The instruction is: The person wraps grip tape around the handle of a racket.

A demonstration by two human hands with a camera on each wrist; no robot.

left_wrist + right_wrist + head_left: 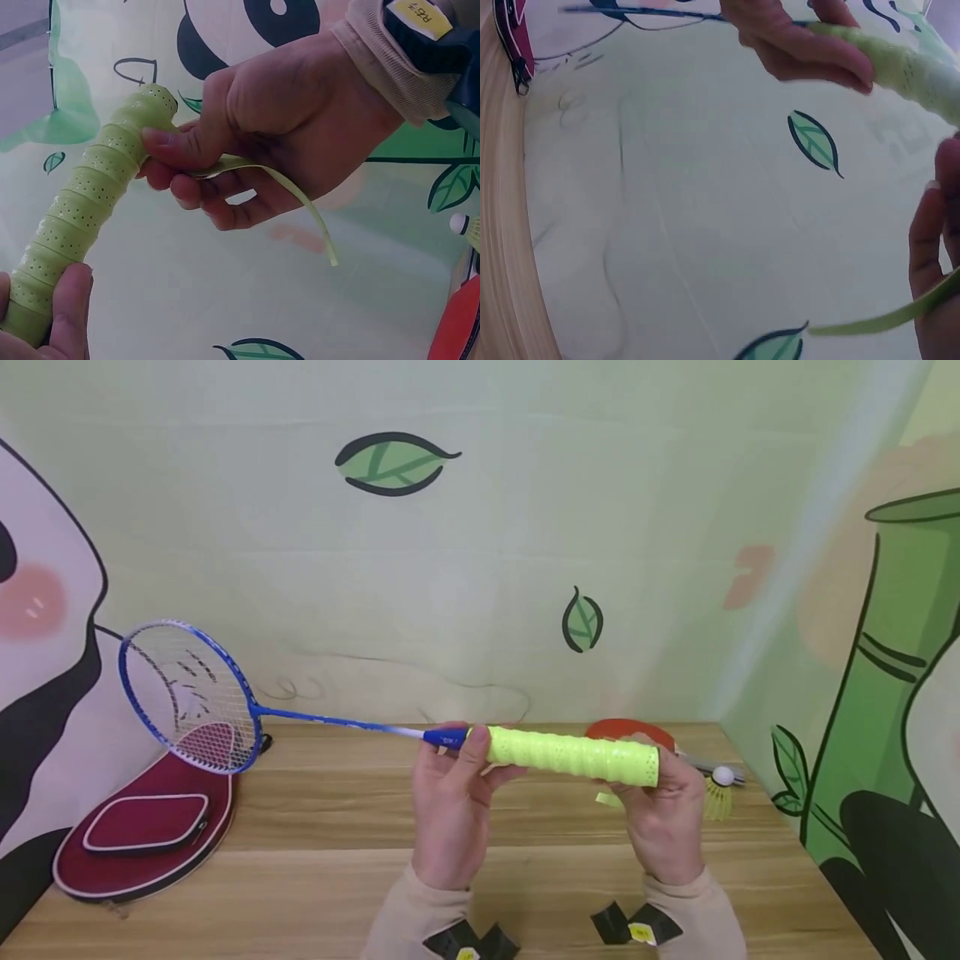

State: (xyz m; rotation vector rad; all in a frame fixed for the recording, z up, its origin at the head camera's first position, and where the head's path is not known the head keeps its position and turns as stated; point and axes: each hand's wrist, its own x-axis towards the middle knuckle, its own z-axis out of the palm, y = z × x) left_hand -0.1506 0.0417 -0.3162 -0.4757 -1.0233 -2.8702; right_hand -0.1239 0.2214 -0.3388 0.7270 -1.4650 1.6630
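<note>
A blue badminton racket [341, 723] is held above the table, its strung head to the left. Yellow-green perforated grip tape [570, 754] is wound in overlapping turns around its handle. My left hand [450, 831] grips the handle's upper end near the blue cone, thumb on top. At the butt end, my right hand [666, 827] pinches the handle and tape between thumb and fingers. A loose tape tail [300, 195] hangs curved from the right hand in the left wrist view, and the tail [877, 324] also shows in the right wrist view.
On the wooden table [337, 843], a maroon racket bag [150, 868] lies at the left beneath the racket head. Behind my right hand are a red rounded object [626, 728] and a yellow shuttlecock [718, 793]. A printed backdrop [487, 527] stands behind the table.
</note>
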